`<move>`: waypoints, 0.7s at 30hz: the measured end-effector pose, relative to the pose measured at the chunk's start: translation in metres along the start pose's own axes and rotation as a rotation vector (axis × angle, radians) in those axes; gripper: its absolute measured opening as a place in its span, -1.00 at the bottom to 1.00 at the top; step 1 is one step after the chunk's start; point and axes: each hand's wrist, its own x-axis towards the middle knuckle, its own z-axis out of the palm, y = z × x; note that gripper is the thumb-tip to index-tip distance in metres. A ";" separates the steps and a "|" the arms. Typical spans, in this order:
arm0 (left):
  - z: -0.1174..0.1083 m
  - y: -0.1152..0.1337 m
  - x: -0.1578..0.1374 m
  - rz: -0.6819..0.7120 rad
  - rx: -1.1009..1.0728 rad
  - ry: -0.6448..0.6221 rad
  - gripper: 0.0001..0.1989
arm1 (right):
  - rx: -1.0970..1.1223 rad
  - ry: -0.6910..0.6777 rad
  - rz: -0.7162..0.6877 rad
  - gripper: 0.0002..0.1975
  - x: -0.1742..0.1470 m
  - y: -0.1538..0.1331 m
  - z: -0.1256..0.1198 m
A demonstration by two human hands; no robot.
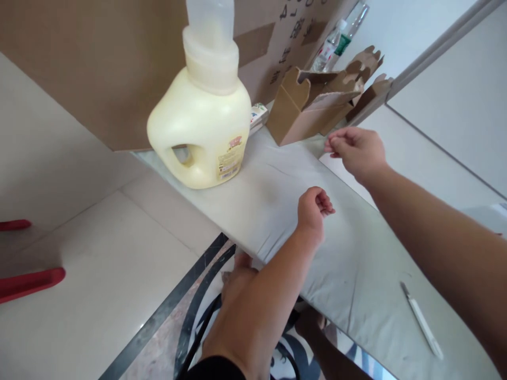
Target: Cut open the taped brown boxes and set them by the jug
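My left hand (312, 210) is above the pale cloth-covered board (253, 211), its fingers curled in toward the palm. Whatever it may hold is hidden. Farther right, over the board's far edge, my right hand (358, 152) has thumb and fingers drawn together in a pinch. Nothing I can name shows between them. A slim white-handled craft knife (423, 322) lies on the board below my right forearm. To the left of both hands, a large pale yellow jug (202, 126) with a clear cap stands upright on the board.
Open brown cardboard boxes (297, 113) stand behind the hands, with plastic bottles (328, 50) behind them. A big carton (99, 68) rises at the back left. A small printed box (258, 115) sits beside the jug. Red handles (34, 282) show at far left.
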 end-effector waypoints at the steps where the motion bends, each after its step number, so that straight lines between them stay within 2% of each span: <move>1: 0.000 0.002 0.000 -0.001 -0.005 0.004 -0.73 | -0.058 -0.007 -0.040 -0.79 0.011 -0.010 0.004; 7: -0.003 0.009 0.002 0.025 -0.059 0.013 -0.76 | -0.574 -0.065 -0.268 -0.31 0.062 -0.047 0.023; 10: -0.002 0.009 0.005 0.023 -0.058 0.017 -0.76 | -0.707 -0.080 -0.305 -0.36 0.078 -0.051 0.029; 14: -0.001 0.006 0.012 0.057 0.002 0.030 -0.72 | -0.754 -0.005 -0.293 -0.62 0.078 -0.045 0.028; 17: -0.005 0.010 0.017 0.255 0.102 0.153 -0.67 | -0.734 0.049 -0.296 -0.74 0.060 -0.033 0.017; 21: -0.018 0.029 0.018 0.678 0.205 0.368 -0.67 | -0.611 0.134 -0.382 -0.80 0.013 -0.007 -0.010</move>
